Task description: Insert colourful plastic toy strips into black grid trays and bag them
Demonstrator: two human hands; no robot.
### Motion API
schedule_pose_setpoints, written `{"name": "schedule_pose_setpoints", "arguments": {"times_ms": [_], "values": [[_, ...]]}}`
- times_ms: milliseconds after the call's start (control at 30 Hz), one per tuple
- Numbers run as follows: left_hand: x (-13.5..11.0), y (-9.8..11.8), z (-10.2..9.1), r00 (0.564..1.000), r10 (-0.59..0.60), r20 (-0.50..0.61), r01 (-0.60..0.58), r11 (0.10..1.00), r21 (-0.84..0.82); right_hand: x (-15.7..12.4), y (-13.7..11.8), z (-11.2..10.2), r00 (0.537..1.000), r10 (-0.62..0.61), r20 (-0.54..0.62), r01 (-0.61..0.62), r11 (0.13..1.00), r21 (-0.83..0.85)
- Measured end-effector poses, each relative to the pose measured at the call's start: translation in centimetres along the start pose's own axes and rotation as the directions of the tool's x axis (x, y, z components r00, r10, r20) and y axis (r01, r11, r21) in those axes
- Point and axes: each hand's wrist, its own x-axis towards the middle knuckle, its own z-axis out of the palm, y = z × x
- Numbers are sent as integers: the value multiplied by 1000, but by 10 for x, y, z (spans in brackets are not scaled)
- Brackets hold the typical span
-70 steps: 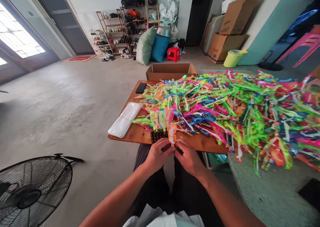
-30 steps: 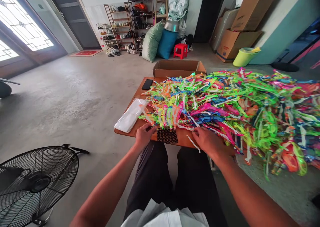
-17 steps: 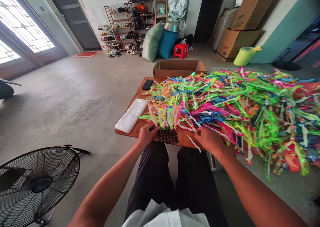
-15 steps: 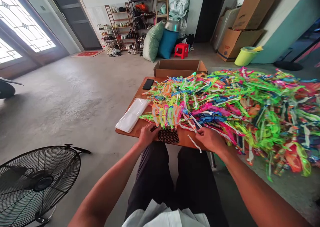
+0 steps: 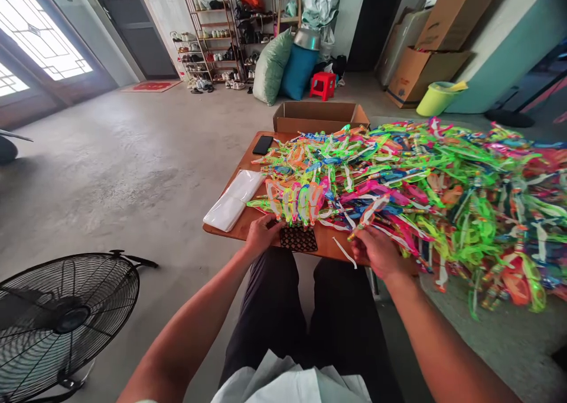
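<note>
Several translucent orange, green and pink plastic pieces with white strips form a row (image 5: 296, 202) at the back of a black grid rack (image 5: 299, 239). My left hand (image 5: 262, 234) is closed at the rack's left edge, its thumb beside the end of the row. In my right hand (image 5: 376, 250), pinched fingers grip the lower end of an orange plastic piece with a white strip (image 5: 371, 213), which tilts up and to the right. One loose white strip (image 5: 344, 253) lies between my hands at the table's front edge. A big heap of similar pieces (image 5: 425, 178) covers the right side.
On the brown table (image 5: 234, 230), clear plastic bags (image 5: 234, 199) lie at the left, with a black phone (image 5: 263, 145) behind. An open cardboard box (image 5: 319, 122) stands beyond the far edge. A black fan (image 5: 71, 317) is at the floor's lower left.
My right hand has lifted the orange piece from the front of the heap and turned it upward. My left hand stays at the rack. The view has shifted slightly.
</note>
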Motion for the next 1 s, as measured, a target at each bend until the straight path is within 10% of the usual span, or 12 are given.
{"name": "schedule_pose_setpoints", "arguments": {"times_ms": [100, 233, 433, 633, 1000], "values": [[0, -1, 1, 1000, 15, 9, -15, 999, 32, 12, -6, -1, 992, -85, -92, 61, 970, -235], [0, 0, 0, 999, 32, 25, -34, 997, 64, 5, -14, 6, 960, -269, -74, 263, 961, -89], [2, 0, -8, 990, 78, 115, -83, 996, 40, -11, 10, 75, 907, -393, 154, 411, 905, -112], [9, 3, -16, 967, 111, 230, -101, 993, -56, 17, 27, 131, 791, -560, 248, 608, 669, -428], [15, 7, -28, 860, 317, 399, -334, 942, -29, 24, 34, 141, 784, -524, 334, 616, 593, -518]]}}
